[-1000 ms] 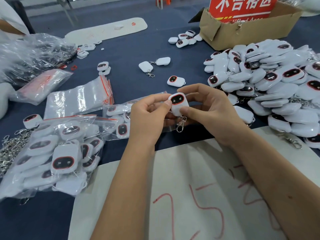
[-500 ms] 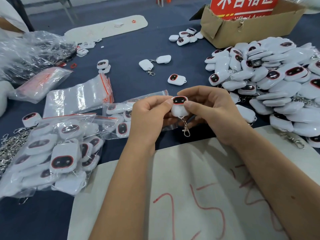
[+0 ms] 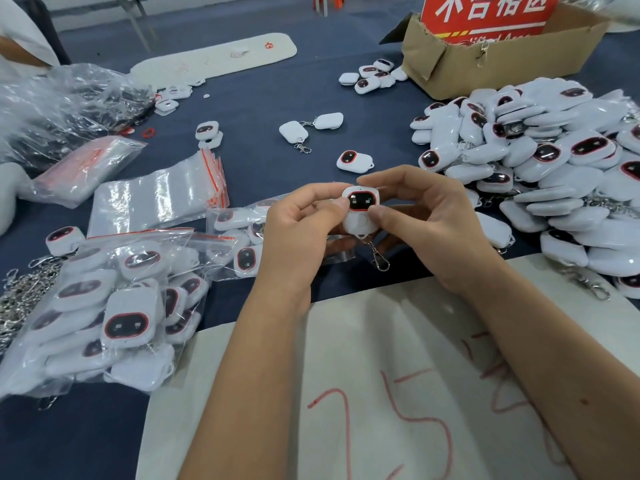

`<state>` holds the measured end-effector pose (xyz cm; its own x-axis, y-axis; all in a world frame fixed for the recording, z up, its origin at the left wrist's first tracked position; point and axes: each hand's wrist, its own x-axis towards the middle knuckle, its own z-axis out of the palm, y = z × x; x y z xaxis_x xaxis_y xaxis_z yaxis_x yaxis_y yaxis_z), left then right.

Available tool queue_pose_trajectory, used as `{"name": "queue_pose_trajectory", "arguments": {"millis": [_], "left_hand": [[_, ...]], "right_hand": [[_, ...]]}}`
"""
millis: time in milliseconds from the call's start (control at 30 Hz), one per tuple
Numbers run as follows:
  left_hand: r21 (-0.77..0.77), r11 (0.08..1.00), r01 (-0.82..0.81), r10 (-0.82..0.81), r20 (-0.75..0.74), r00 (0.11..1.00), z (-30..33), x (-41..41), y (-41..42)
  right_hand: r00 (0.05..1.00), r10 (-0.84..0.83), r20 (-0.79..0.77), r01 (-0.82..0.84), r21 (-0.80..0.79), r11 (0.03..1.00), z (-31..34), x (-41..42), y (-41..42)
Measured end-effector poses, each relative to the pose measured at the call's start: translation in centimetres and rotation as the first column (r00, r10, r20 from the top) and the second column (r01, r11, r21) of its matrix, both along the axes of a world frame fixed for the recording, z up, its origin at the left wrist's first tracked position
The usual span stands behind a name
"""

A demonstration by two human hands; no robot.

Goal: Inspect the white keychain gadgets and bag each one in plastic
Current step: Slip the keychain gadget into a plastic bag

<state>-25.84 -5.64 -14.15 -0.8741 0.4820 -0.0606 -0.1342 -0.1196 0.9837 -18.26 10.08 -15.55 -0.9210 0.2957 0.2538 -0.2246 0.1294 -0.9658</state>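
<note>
A white keychain gadget [image 3: 361, 212] is pinched above the blue table [image 3: 263, 98] between the curled fingers of the left hand [image 3: 301, 230] and the right hand [image 3: 426, 220], its clasp [image 3: 379, 259] hanging free; open cloth is left beyond it; the unbagged pile [image 3: 554, 174] crowds the right edge, bagged gadgets [image 3: 114, 306] the left; "25" is scrawled in red on the near paper sheet [image 3: 363, 393]; white Chinese characters are shown on the cardboard box's [image 3: 485, 64] red sign [image 3: 485, 15].

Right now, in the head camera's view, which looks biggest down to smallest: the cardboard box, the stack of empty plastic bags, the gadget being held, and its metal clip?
1. Cardboard box, though it is cut off by the frame.
2. Stack of empty plastic bags.
3. Held gadget.
4. Metal clip.
The box sits farther away, so it is probably even larger than it looks.
</note>
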Motion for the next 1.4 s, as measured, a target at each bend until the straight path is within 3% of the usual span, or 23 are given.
{"name": "queue_pose_trajectory", "arguments": {"millis": [267,667,967,1133,1400], "left_hand": [[-0.072,0.995,-0.063,0.056,-0.091,0.994,-0.4,-0.3,0.1],[-0.137,0.990,-0.036,0.016,-0.146,0.989,-0.9,-0.3,0.4],[-0.082,0.997,-0.014,0.011,-0.032,0.999,-0.8,-0.1,0.3],[-0.029,0.999,0.019,-0.021,-0.042,0.999,-0.8,0.2,0.3],[0.108,0.994,-0.007,-0.002,0.083,0.997,-0.8,0.5,0.9]], "right_hand": [[1.000,0.023,-0.010,-0.023,0.025,0.999,-0.2,-0.2,-0.2],[1.000,0.010,-0.014,-0.009,0.034,0.999,-0.3,-0.3,-0.1],[0.999,0.017,0.033,-0.016,-0.036,0.999,-0.4,-0.2,0.1],[1.000,-0.010,0.001,0.010,-0.035,0.999,-0.3,-0.1,0.0],[0.997,-0.057,-0.052,0.055,-0.035,0.998,-0.4,-0.3,-0.4]]}}
